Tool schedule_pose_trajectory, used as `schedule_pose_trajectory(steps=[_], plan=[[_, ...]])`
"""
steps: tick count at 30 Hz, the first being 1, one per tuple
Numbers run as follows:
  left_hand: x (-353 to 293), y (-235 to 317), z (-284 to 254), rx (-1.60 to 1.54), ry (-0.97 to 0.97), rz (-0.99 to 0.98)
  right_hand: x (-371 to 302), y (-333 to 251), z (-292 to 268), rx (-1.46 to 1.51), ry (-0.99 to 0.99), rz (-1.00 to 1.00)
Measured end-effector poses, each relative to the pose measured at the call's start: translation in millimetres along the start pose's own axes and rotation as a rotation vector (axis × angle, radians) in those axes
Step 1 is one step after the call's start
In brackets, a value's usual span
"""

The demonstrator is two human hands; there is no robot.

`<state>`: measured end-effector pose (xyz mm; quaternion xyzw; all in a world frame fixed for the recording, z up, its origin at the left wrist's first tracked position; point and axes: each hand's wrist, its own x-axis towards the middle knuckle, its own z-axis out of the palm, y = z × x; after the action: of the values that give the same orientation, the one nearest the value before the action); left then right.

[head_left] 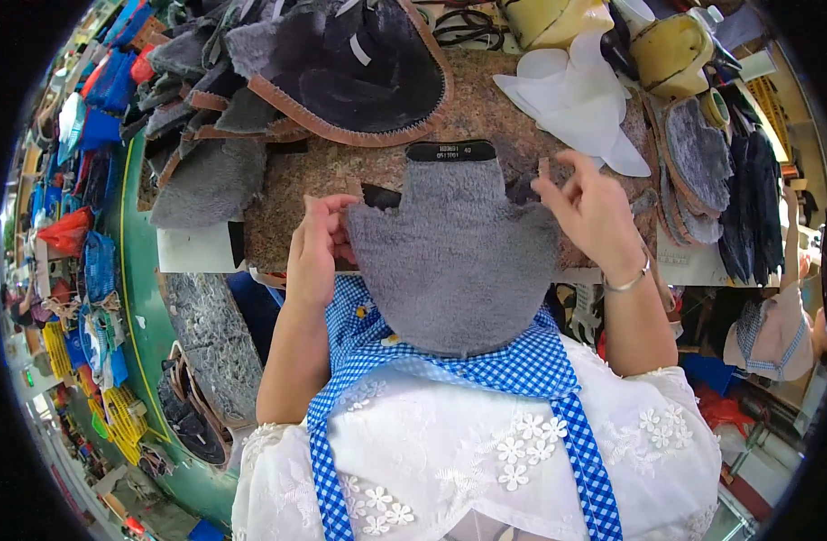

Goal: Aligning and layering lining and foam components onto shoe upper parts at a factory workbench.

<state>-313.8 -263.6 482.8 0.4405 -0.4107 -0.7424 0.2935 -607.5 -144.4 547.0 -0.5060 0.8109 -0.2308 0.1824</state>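
L hand's (316, 248) grip looks closed on the L shoulder of the grey fleece pc (459, 257), thumb & fingertips together at its edge, other fingers curled in behind. R hand (598, 207) is up by the opp. shoulder: thumb reaching in at a dark bit (522, 189) w/ a tan edge, index bent above it, small gap btwn the two; can't tell from here if that grip is pinching or just touching. R wrist cocked, w/ a silver bracelet (628, 275), forearm slanting up & in; L forearm comes up nearly straight, palm facing in. The pc itself is spread flat btwn both hands, narrow end w/ its black tab (450, 151) over the counter (287, 185), wide rounded end out past the near edge, in front of the person's blue check apron (531, 356). Beyond the tab sits a big black pc w/ brown trim (377, 90); pile of grey pcs (211, 180) to the L, white sheet (571, 95) & yellow pot (675, 59) far R.
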Motion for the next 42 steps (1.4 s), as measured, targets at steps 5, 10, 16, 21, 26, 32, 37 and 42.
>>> schedule_pose_trajectory(steps=[5, 10, 16, 21, 26, 32, 37, 42], plan=[[-6, -11, 17, 0.613, 0.022, 0.399, -24, 15, 25, 0.740, -0.045, -0.103], [-14, -2, 34, 0.976, 0.152, 0.417, -21, 20, 40, 0.156, 0.164, -0.290], [-15, -9, 39, 1.018, 0.220, 0.508, -14, 20, 43, 0.170, 0.203, -0.170], [-11, -14, 41, 1.102, 0.263, 0.569, -14, 2, 44, -0.239, 0.310, -0.261], [-13, -11, 47, 1.329, 0.218, 1.064, -11, -23, 46, -0.382, 0.140, -0.770], [-13, -10, 46, 1.233, -0.206, 1.013, 26, -19, 48, 0.108, 0.053, -0.399], [-18, 6, 56, 0.899, -0.269, 0.536, 41, -24, 58, 0.199, -0.066, -0.244], [-52, 68, 89, 0.758, -0.151, 0.876, -9, -99, 4, 0.581, 0.044, -0.298]])
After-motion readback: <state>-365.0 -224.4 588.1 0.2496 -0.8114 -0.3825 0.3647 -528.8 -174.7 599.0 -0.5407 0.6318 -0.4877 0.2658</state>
